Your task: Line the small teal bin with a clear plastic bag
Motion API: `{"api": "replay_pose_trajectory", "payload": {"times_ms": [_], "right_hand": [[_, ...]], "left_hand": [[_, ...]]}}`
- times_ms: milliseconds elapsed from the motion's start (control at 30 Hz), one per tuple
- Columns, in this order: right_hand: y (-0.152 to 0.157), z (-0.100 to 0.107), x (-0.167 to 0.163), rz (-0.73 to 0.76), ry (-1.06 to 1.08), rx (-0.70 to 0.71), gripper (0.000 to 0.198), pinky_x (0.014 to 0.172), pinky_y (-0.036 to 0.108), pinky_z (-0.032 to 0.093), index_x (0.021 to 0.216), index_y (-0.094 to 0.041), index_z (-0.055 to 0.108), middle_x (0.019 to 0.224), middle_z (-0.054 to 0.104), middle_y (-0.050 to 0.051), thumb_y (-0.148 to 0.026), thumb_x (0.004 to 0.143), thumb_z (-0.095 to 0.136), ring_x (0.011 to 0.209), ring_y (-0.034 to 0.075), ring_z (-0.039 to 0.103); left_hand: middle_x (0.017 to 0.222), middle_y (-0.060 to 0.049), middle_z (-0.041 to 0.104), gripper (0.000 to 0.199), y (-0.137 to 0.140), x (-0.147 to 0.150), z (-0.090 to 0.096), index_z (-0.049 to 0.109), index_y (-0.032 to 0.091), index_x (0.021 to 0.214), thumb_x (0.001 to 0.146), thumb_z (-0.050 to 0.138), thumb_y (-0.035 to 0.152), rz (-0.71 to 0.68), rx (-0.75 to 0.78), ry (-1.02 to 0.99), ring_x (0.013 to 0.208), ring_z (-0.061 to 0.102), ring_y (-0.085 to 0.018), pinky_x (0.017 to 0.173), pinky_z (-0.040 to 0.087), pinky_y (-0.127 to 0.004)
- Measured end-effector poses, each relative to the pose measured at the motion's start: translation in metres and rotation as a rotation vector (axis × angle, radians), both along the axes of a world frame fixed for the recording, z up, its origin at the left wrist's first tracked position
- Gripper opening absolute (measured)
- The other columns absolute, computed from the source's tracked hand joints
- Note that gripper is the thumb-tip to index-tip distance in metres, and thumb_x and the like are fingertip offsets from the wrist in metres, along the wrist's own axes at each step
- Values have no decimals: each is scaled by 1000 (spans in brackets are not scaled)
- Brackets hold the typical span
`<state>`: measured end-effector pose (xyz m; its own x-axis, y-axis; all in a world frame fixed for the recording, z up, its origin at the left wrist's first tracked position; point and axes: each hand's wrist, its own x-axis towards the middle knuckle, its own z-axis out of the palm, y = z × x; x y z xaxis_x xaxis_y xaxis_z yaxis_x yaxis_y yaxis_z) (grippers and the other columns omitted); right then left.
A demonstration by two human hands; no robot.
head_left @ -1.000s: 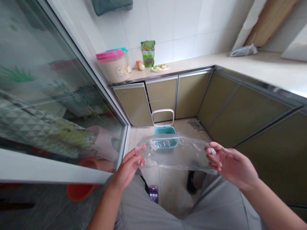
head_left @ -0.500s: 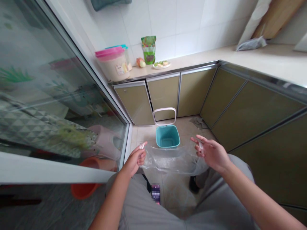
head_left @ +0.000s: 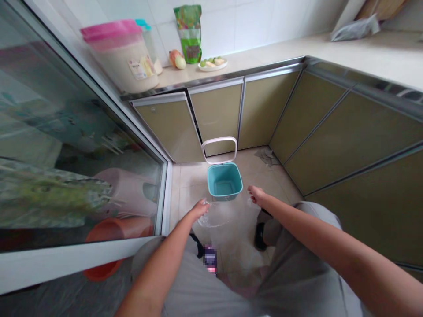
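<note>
A clear plastic bag (head_left: 216,215) hangs stretched between my two hands, low over the floor. My left hand (head_left: 200,208) is closed on its left edge, and my right hand (head_left: 256,195) pinches the right side, where only a small bit of film shows by the fingers. Just beyond the bag stands a teal trash bin (head_left: 224,181), upright and with nothing visible inside. Its pale pink rim ring (head_left: 219,140) is tilted up at the back, leaning toward the cabinets. The bag's lower part is see-through and hard to make out.
Cabinets (head_left: 216,110) run behind the bin and along the right. A glass sliding door (head_left: 82,154) stands at left. On the counter are a pink-lidded container (head_left: 122,57), an onion (head_left: 178,60), a green pouch (head_left: 190,35) and a plate of cut food (head_left: 213,65). A grey cloth (head_left: 267,156) lies in the corner.
Both hands have reached lower and farther forward with the bag, close to the bin's near side. My right hand's fingers have closed in. The view has tilted downward.
</note>
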<state>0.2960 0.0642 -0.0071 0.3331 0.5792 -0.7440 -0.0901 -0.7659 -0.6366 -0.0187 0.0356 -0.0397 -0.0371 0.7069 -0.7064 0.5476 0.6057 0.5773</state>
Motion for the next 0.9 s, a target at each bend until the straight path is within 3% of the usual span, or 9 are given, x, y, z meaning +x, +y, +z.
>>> {"api": "replay_pose_trajectory", "payload": {"times_ms": [133,333,433,533,633,700,800,900], "right_hand": [[18,-25,4,-25,-12,0,10,43,22,34,89,-19,53,67,49,-3,-21,87,63,48,9,41],[36,-41,9,-47,-2,44,9,50,22,44,94,-18,55,77,59,2,-23,88,61,58,13,60],[36,-49,15,17,-155,47,12,53,25,47,96,-18,59,78,64,6,-28,88,60,65,18,66],[29,-52,22,188,-431,51,19,72,34,56,98,-19,66,88,69,13,-34,88,60,88,28,71],[27,-44,25,237,-690,64,34,99,47,52,113,-18,71,121,64,23,-37,86,64,118,38,63],[36,-32,25,242,-789,135,45,107,53,46,126,-18,68,136,55,25,-38,85,64,130,41,55],[73,-6,24,307,-828,359,47,111,52,43,129,-16,65,136,55,23,-35,86,60,132,39,51],[130,22,19,413,-821,606,51,112,50,44,133,-13,61,129,61,20,-31,85,58,126,34,56]], "left_hand": [[71,2,62,68,12,-9,-25,45,15,155,91,61,29,21,-38,45,48,43,-9,47,31,-19],[81,1,67,52,35,-20,-34,58,20,142,90,60,18,150,78,-8,51,49,-8,49,37,-18],[83,-2,70,36,42,-22,-38,66,16,125,89,66,22,228,193,5,56,56,-9,54,41,-19],[95,-5,72,44,44,-24,-40,61,18,128,87,72,24,243,248,100,70,65,-12,63,47,-20],[112,-9,71,53,43,-25,-35,58,22,134,84,76,27,197,370,278,95,70,-18,79,52,-25],[120,-11,70,48,42,-24,-27,62,23,130,84,76,27,175,469,333,107,68,-21,90,52,-29],[120,-11,69,38,43,-19,-13,66,22,123,85,73,23,178,595,282,108,68,-21,94,51,-31],[114,-9,70,30,44,-14,0,70,20,116,85,70,20,184,683,161,100,69,-19,92,52,-31]]}}
